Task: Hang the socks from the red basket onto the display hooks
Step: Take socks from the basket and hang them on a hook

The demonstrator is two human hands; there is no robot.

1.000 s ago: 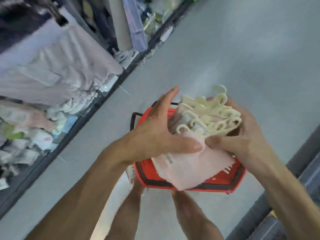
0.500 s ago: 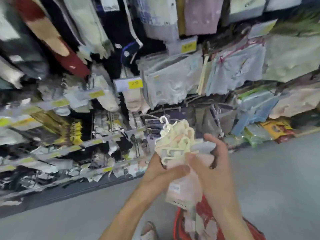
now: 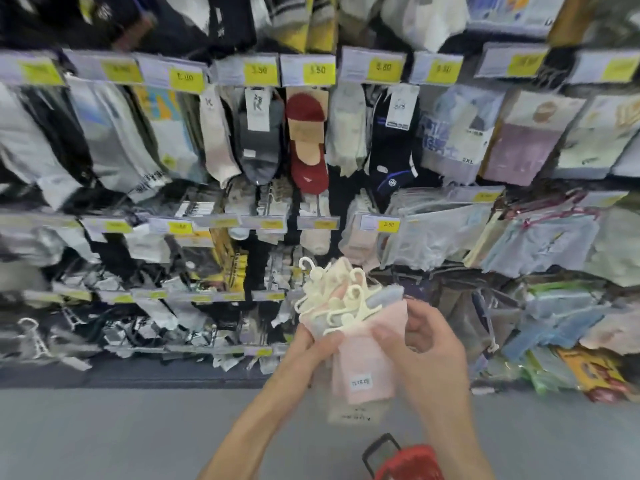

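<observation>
I hold a bundle of pale pink socks [image 3: 363,362] with several cream plastic hangers [image 3: 332,299] sticking out at its top. My left hand [image 3: 308,344] grips the bundle's left side just under the hangers. My right hand [image 3: 420,344] pinches its right side, fingers curled on the fabric. The bundle is raised in front of the lower rows of the display wall. The red basket [image 3: 408,462] with a black handle shows at the bottom edge, on the floor below my hands. Display hooks [image 3: 273,268] full of packaged socks jut out just left of the hangers.
The display wall carries rows of hanging socks with yellow price tags [image 3: 259,69]; a dark red sock pair [image 3: 308,140] hangs mid-wall. Bagged underwear [image 3: 540,237] fills the right side. Grey floor [image 3: 121,434] lies in front of the shelving.
My view has swung up from the basket on the floor to face the display wall. The sock bundle has come up out of the basket and both hands keep hold of it.
</observation>
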